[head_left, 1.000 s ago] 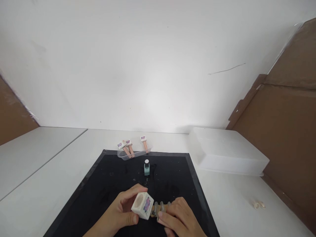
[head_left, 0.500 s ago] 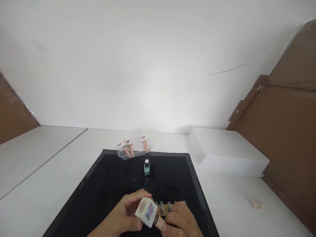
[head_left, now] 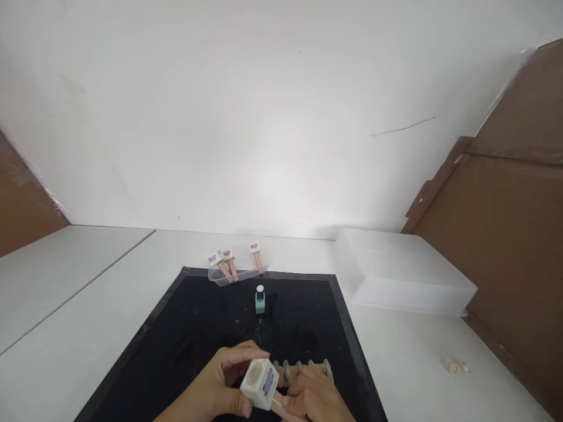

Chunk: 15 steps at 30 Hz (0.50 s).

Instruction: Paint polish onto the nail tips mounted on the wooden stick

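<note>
My left hand (head_left: 215, 391) holds a small white block (head_left: 259, 383) with a purple sticker, thumb and fingers closed around it. A pinkish stick runs from the block toward my right hand (head_left: 316, 398), which pinches it low at the frame's bottom. Just behind my hands lies a wooden holder (head_left: 303, 370) with several clear nail tips standing in a row. All of this is over a black mat (head_left: 185, 334). A small mint bottle (head_left: 260, 300) with a white top stands upright farther back on the mat.
A shallow clear tray (head_left: 235, 274) at the mat's far edge holds three similar pink sticks with white ends. A large translucent plastic box (head_left: 402, 275) sits on the white table at the right. Two small pale pieces (head_left: 455, 367) lie near brown cardboard at the right edge.
The white block has tilted and dropped lower in my left hand. My right hand slid down toward the frame's bottom, uncovering more of the row of nail tips.
</note>
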{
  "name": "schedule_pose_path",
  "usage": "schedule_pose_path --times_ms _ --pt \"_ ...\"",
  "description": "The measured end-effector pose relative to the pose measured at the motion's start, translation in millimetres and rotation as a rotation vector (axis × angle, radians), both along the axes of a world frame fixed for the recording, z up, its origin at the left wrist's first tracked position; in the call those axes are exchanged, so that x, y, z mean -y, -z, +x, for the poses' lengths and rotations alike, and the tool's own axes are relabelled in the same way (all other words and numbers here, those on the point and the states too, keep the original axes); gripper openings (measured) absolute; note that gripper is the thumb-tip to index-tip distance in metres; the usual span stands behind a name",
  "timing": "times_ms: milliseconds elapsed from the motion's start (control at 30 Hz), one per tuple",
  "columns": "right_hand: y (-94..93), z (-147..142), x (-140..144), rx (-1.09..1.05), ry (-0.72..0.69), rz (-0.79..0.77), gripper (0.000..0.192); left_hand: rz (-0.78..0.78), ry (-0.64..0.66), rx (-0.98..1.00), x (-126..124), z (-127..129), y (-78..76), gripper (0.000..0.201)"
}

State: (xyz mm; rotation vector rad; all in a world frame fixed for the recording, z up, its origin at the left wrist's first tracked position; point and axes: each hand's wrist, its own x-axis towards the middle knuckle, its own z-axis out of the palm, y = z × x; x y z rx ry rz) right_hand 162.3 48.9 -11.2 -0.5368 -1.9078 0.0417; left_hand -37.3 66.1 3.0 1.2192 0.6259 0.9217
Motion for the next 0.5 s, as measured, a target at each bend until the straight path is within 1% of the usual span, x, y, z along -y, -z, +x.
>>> schedule_pose_path --times_ms 33,100,167,233,300,433,500 --pt "0.9 2.3 0.4 -0.028 -0.046 -0.106 0.017 -0.003 0.002 -0.004 0.6 -0.2 -0.6 0.054" --pt "0.7 7.8 2.9 0.023 -0.188 -0.358 0.010 -0.022 0.006 -0.009 1.8 -0.4 -2.3 0.054" --pt "-1.2 13.1 7.0 0.032 -0.191 -0.544 0.012 -0.055 0.005 -0.021 3.0 -0.5 -4.3 0.055" --pt "-2.8 16.8 11.2 0.029 -0.174 -0.643 0.017 -0.081 -0.010 -0.021 4.5 -1.2 -6.5 0.055" --pt "-2.6 19.1 13.9 0.001 -0.148 -0.633 0.023 -0.121 -0.048 -0.010 5.9 -2.9 -8.5 0.054" --pt "1.2 22.7 12.4 -0.067 -0.108 -0.460 0.030 -0.276 -0.181 0.030 7.1 -8.7 -11.2 0.055" --pt "1.5 23.9 9.3 -0.074 -0.101 -0.466 0.028 -0.319 -0.233 0.060 6.7 -11.6 -11.3 0.056"
